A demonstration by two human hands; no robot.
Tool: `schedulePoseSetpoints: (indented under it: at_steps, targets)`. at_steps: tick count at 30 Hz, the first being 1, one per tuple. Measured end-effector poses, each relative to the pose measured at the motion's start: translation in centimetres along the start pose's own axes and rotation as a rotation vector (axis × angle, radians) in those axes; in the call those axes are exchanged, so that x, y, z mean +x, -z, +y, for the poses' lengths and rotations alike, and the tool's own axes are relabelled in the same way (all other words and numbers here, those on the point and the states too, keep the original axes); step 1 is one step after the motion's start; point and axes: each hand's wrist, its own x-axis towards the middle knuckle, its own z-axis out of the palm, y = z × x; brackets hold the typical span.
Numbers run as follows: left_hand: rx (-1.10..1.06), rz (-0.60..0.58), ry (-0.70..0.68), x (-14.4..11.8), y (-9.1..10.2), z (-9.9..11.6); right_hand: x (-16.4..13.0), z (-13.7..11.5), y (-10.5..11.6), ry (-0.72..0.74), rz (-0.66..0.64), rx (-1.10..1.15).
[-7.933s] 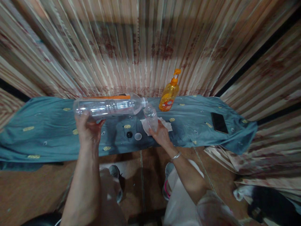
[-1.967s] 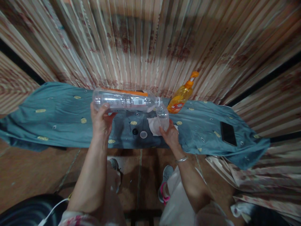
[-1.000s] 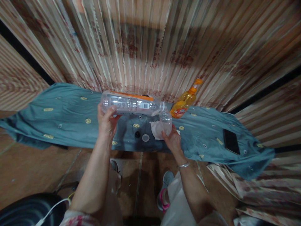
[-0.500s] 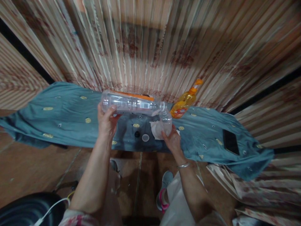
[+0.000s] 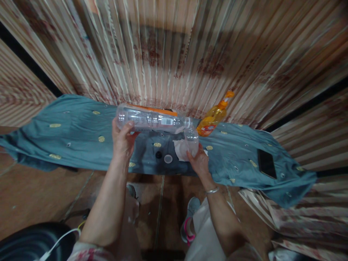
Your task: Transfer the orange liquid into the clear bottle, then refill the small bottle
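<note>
My left hand (image 5: 123,136) is closed around the base end of a large clear plastic bottle (image 5: 148,119) with an orange-edged label. The bottle lies nearly level in the air, its neck pointing right. At that neck is the upper part of a smaller clear plastic bottle (image 5: 191,139), gripped by my right hand (image 5: 199,159). Whether the two mouths touch, I cannot tell. Beneath the smaller bottle lies a piece of white paper (image 5: 181,150). A black cap (image 5: 158,155) and a round whitish lid (image 5: 168,158) rest on the cloth between my hands.
A teal cloth (image 5: 81,145) with yellow prints covers the narrow table. An orange pump bottle (image 5: 212,119) stands at its back, right of my hands. A black phone (image 5: 266,164) lies at the right. Striped curtain (image 5: 163,65) hangs behind. A black stool (image 5: 35,241) is lower left.
</note>
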Motion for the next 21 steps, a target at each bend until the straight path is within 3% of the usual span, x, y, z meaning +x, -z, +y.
schedulePoseSetpoints:
  at_steps: [21]
  targets:
    - [0.009,0.008,0.011,-0.23,-0.23,0.26,-0.07,-0.14,0.03,0.001,0.006,-0.008]
